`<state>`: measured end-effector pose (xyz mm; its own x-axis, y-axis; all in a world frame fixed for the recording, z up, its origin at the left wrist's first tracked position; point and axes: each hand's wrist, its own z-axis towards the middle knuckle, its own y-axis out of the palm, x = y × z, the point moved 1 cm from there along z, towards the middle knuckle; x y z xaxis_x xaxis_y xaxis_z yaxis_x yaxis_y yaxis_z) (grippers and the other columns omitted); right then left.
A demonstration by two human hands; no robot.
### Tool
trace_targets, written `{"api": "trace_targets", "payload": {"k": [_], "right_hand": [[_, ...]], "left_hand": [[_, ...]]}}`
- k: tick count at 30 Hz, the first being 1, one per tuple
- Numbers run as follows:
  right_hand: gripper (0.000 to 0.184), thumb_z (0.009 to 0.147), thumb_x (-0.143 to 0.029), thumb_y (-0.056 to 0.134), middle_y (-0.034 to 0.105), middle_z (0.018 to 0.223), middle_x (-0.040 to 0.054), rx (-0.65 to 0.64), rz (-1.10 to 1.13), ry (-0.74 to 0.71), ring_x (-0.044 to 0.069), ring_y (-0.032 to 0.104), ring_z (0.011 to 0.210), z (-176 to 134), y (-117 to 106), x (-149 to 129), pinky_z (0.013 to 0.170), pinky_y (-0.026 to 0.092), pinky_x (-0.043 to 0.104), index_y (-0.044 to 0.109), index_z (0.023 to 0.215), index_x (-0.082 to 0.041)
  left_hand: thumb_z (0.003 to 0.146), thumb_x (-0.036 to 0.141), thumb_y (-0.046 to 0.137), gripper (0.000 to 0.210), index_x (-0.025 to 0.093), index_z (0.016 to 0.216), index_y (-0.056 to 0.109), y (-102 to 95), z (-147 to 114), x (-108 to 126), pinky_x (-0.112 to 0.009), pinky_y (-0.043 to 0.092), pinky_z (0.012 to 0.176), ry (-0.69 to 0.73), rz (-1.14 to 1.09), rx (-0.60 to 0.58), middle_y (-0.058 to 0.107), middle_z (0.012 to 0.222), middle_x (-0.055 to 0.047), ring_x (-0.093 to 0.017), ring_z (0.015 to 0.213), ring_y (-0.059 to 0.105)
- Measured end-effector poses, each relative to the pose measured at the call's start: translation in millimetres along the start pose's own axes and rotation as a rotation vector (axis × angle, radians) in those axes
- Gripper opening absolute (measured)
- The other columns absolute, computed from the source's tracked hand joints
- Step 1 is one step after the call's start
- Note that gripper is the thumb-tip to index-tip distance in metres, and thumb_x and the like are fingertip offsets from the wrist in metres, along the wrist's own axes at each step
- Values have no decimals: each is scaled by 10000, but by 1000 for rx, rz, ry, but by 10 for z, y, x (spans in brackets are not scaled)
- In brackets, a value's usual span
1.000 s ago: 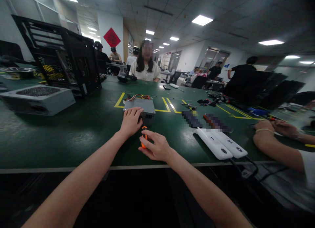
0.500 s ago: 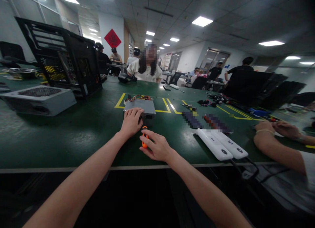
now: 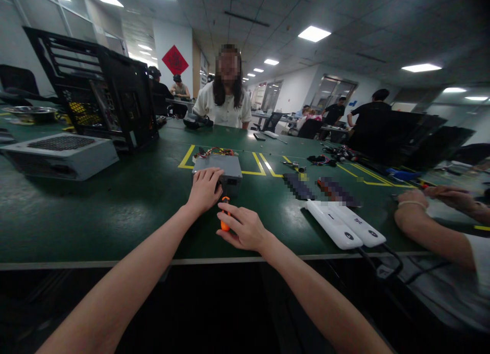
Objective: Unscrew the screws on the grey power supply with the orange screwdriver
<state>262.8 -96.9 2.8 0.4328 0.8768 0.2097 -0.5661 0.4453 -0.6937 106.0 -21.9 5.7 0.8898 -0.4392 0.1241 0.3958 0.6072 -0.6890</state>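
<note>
"Head view: what pose are you in?"

"Your left hand lies half open, fingers bent over the metal box; your right hand curls closed round an orange screwdriver."

"And the box?"

"Under your left fingertips, in from the tabletop's near edge, wires bunched behind it."

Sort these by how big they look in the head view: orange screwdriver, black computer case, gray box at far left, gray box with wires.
1. Black computer case
2. Gray box at far left
3. Gray box with wires
4. Orange screwdriver
</note>
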Motion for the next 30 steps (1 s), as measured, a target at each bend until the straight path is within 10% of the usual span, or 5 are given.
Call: {"api": "trace_targets", "payload": {"k": [30], "right_hand": [[334, 811, -384, 506, 580, 1069, 157, 13, -17, 22, 195, 600, 887, -7, 36, 9, 666, 490, 276, 480, 1031, -135]], "left_hand": [[764, 198, 460, 382, 186, 1145, 486, 2, 0, 4, -391, 292, 949, 8, 1, 28, 517, 1184, -82, -246, 1091, 432]]}}
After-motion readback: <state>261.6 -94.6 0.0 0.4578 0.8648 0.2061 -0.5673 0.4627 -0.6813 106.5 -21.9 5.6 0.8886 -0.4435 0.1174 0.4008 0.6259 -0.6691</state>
